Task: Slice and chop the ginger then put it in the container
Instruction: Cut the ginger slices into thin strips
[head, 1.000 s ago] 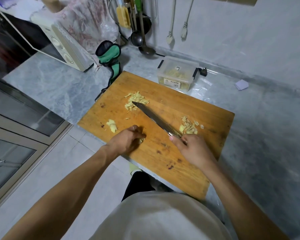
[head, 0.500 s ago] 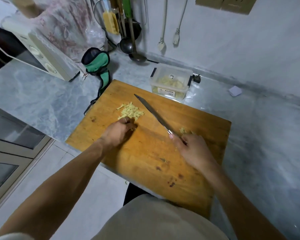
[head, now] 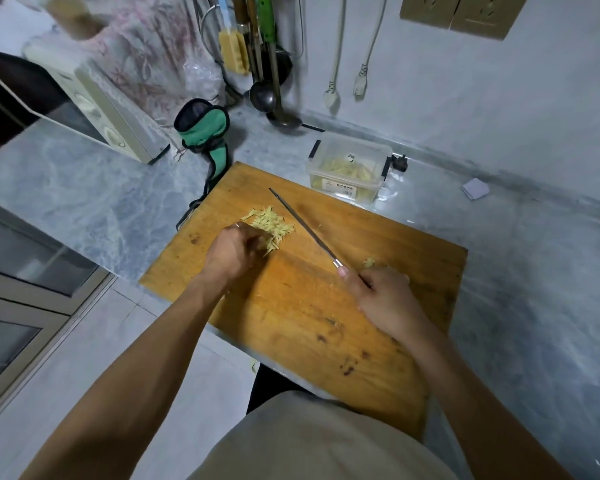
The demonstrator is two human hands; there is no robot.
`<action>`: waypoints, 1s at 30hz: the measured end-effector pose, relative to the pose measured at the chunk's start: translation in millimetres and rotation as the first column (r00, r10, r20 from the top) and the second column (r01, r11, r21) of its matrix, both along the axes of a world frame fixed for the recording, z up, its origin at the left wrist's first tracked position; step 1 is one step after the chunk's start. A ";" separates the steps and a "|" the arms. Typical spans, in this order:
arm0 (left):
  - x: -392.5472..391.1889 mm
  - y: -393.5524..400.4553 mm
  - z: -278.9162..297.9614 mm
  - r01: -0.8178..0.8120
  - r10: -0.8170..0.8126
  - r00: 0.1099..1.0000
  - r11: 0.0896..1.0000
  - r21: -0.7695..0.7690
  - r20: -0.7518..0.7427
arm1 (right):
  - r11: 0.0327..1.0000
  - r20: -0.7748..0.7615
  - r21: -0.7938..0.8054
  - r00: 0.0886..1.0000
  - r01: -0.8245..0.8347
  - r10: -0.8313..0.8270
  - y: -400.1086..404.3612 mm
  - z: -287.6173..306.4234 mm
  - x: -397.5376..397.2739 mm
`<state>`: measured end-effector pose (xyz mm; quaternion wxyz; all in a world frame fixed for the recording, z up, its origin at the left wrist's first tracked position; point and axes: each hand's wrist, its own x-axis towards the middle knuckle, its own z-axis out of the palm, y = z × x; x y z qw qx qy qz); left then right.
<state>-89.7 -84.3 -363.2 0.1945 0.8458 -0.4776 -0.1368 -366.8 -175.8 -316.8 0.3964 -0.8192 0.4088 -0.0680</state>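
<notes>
Shredded ginger (head: 271, 225) lay heaped on the far left part of the wooden cutting board (head: 291, 306), thin pale strips in one pile. Pressed against the pile's near edge by the left hand (head: 234, 251), fingers curled down onto the strips; whether any were actually pinched could not be told. A few more ginger scraps (head: 369, 262) sat apart on the board's right side, just beyond the right hand (head: 383, 296). Fingers of that hand wrapped round the handle of the knife (head: 305, 230), thumb along its top near the metal collar. Blade seen edge-down, running diagonally away toward the far left, tip past the pile, just to the right of the shreds. Beyond the board's far edge stood a clear plastic container (head: 350, 171) with black side clips, already holding yellowish ginger. All of it set on a grey marble counter (head: 84, 188). Further left, a green and black pouch (head: 205, 133) beside a cream appliance (head: 94, 109); ladles (head: 264, 95) hung against the wall behind.
</notes>
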 end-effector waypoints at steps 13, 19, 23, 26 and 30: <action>-23.3 12.1 5.1 -0.255 0.227 0.945 0.962 -0.098 -0.234 | 0.987 0.053 0.156 0.998 0.033 -0.041 11.3 3.7 -1.4; -71.2 85.7 -11.3 -0.584 0.481 0.788 0.783 -0.216 -0.384 | 0.974 0.067 0.228 0.998 -0.009 -0.006 23.3 -1.8 0.9; -63.0 112.4 -25.2 -0.628 0.568 0.769 0.757 -0.179 -0.293 | 0.969 0.065 0.246 0.998 -0.027 0.012 34.9 -7.0 6.3; -45.0 112.3 -23.1 -0.561 0.528 0.824 0.811 -0.166 -0.203 | 0.955 0.083 0.294 0.997 -0.032 0.007 43.3 -9.4 10.6; -17.7 104.1 -26.7 -0.445 0.433 0.886 0.895 -0.041 -0.165 | 0.945 0.110 0.325 0.994 -0.035 -0.001 49.1 -11.5 15.5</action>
